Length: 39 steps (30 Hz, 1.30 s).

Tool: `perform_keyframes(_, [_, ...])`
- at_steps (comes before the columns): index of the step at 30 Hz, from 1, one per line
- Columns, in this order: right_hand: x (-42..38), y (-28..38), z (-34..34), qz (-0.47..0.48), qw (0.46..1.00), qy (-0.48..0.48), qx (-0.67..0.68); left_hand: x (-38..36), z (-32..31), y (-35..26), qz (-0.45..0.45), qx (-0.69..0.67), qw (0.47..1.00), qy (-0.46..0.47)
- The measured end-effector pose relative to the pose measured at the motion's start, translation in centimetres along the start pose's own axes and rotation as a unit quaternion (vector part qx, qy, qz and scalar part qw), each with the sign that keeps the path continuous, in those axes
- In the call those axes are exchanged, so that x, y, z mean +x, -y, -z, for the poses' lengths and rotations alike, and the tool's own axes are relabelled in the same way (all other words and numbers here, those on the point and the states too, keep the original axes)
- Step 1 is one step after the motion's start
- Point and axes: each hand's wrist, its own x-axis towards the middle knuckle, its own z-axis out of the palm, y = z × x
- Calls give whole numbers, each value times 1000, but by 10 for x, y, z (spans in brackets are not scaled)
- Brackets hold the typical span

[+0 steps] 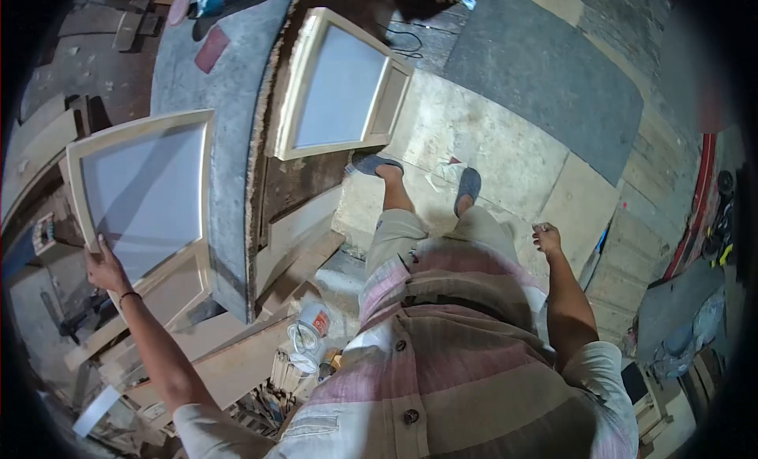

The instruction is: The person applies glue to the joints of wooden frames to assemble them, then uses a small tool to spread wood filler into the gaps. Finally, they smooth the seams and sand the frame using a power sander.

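My left hand (106, 271) is closed around the lower left edge of a wooden-framed cabinet door (142, 197). The door has a pale bluish upper panel and a smaller wooden lower panel, and it is tilted beside the bench. My right hand (545, 238) hangs out to my right, its fingers loosely bent and somewhat apart, with nothing visible in them. A second framed door (335, 88) of similar make leans at the right side of the grey-topped bench (227, 171).
On the bench's far end lie a blue power tool (229, 1) and a reddish pad (212, 50). A white bucket (309, 323) stands near my left leg. Wood pieces (229, 364) crowd the lower left. A dark sheet (545, 72) lies on the floor ahead.
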Motion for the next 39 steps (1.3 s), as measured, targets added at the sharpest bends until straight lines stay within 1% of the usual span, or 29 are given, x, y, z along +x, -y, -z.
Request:
perform_keyframes(1, [-5,-14,10,-38,999,-2,-3,4,0,2,11,52,998,21])
perform_keyframes(2, [-10,-27,18,-41,999,-6,-1,7,-3,9,17,97,994,35])
perform_keyframes(3, [-11,-32,24,-42,999,-8,4,10,-3,10,15,93,995,32])
perform_keyframes(5, [-14,-39,32,-23,1000,0,8,16,1,13,11,139,985,103])
perform_keyframes(6, [-15,-37,32,-23,1000,1,12,17,1,16,9,138,985,100])
perform_keyframes(8, [-14,-19,31,1,1000,-2,30,16,0,19,26,40,990,129])
perform_keyframes(9, [-12,-9,29,4,999,-2,34,14,3,16,25,38,991,125])
perform_keyframes(11, [-8,15,24,43,998,9,55,10,4,16,6,73,993,94])
perform_keyframes(13, [-7,47,19,61,997,20,51,10,7,17,14,51,994,91])
perform_keyframes(15, [-6,77,12,92,994,29,44,13,11,15,36,31,987,151])
perform_keyframes(16, [-6,90,8,102,993,34,41,13,11,16,61,-8,986,158])
perform_keyframes(20, [2,129,-4,137,990,29,23,10,8,15,77,16,987,142])
perform_keyframes(22, [5,140,-11,140,990,26,8,8,2,21,25,52,993,103])
perform_keyframes(23, [6,147,-15,150,988,30,2,9,0,22,36,57,993,99])
perform_keyframes(25, [7,161,-24,129,990,34,-33,7,7,10,73,-11,989,127])
perform_keyframes(26, [7,169,-30,140,989,37,-42,5,8,5,87,-5,988,124])
perform_keyframes(28, [7,184,-46,126,988,41,-79,1,14,-7,26,-35,997,67])
perform_keyframes(29, [8,192,-56,137,986,43,-89,0,23,-19,19,-35,997,67])
perform_keyframes(30, [11,200,-68,127,986,50,-93,-2,20,-16,19,-33,997,63])
perform_keyframes(33, [12,241,-108,125,983,73,-110,-2,21,-18,26,-26,997,68])
perform_keyframes(35, [-4,287,-139,133,980,87,-123,-2,25,-21,32,-73,994,73])
perform_keyframes(37, [-42,352,-176,210,970,105,-68,-6,21,-19,19,-153,988,28])
perform_keyframes(38, [-74,392,-195,248,958,123,-69,-7,24,-23,25,-156,987,17])
perform_keyframes(39, [-104,430,-213,266,952,132,-81,-8,27,-28,33,-156,987,5])
